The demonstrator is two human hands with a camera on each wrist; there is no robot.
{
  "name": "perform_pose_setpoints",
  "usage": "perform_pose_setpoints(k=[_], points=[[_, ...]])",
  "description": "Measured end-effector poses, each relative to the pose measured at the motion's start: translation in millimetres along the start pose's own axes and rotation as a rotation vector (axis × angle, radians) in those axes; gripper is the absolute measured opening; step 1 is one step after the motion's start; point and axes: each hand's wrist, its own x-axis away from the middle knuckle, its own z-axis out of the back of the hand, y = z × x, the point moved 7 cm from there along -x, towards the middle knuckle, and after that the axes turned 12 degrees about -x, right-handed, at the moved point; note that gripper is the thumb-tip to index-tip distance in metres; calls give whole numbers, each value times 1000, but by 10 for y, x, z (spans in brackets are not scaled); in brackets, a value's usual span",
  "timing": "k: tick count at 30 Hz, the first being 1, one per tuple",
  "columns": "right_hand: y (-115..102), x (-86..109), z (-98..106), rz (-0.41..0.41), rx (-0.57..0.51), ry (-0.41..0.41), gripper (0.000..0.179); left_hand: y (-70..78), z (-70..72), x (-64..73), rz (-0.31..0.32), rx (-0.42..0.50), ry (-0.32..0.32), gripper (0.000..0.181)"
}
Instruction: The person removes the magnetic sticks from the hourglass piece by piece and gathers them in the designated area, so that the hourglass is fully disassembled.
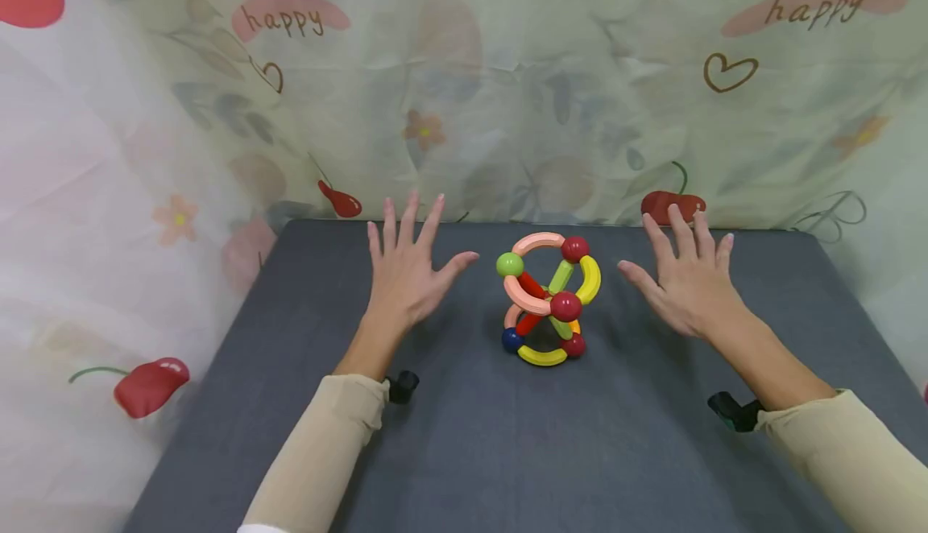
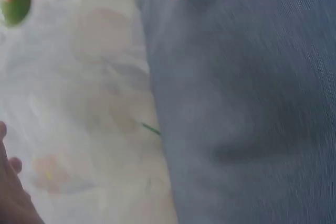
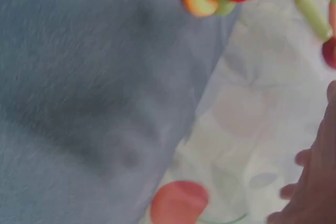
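A toy built of coloured rods and balls [image 1: 528,298] stands upright on the dark grey table. Curved pink and yellow rods with red and green balls form its upper ring; straight red and green rods cross in its middle. To its left, the left hand [image 1: 408,279] is spread with straight fingers, apart from the toy. On the other side the right hand [image 1: 689,287] is held the same way, also touching nothing. Part of the toy shows at the top of the right wrist view, above the right hand [image 3: 315,177]. The left hand [image 2: 14,195] appears at the left wrist view's lower left.
The grey tabletop [image 1: 522,452] ends at a hanging curtain [image 1: 507,114] printed with cherries, flowers and hearts. More of this cloth [image 1: 94,235] hangs along the left side. Each wrist wears a small black camera, one of them the left camera [image 1: 403,387].
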Motion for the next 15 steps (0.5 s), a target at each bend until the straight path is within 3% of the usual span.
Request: perform_pose_setpoints(k=[4, 7, 10, 15], points=[[-172, 113, 11, -16, -95, -72, 88, 209, 164, 93, -95, 129, 31, 99], [-334, 174, -4, -38, -210, -147, 86, 375, 194, 176, -159, 261, 12, 106], [-506, 200, -18, -36, -319, -197, 83, 546, 132, 247, -203, 420, -44, 111], [-680, 210, -32, -51, -427, -201, 76, 798, -100, 343, -194, 715, -194, 115]])
